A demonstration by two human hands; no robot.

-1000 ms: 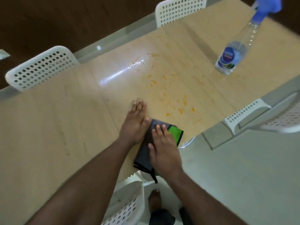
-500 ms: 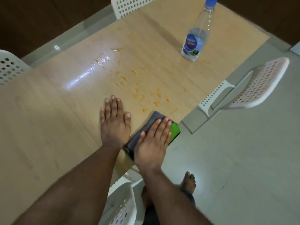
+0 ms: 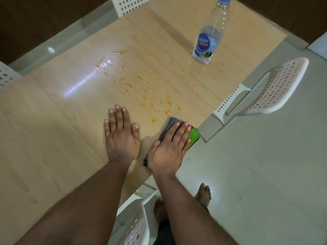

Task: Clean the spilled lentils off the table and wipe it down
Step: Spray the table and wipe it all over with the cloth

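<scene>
Beige wood-look laminate table (image 3: 53, 138) is the big thing here, and the orange lentil smears (image 3: 159, 103) sit out in front of both hands, trailing off toward the far edge. The folded grey-and-green cleaning cloth (image 3: 193, 135) lies at the near table edge, just short of the closest smear, so the right hand (image 3: 168, 149) is the nearer one (fingers flat and straight, pressing on the cloth). The left hand (image 3: 122, 138) is spread flat on bare table, holding nothing.
</scene>
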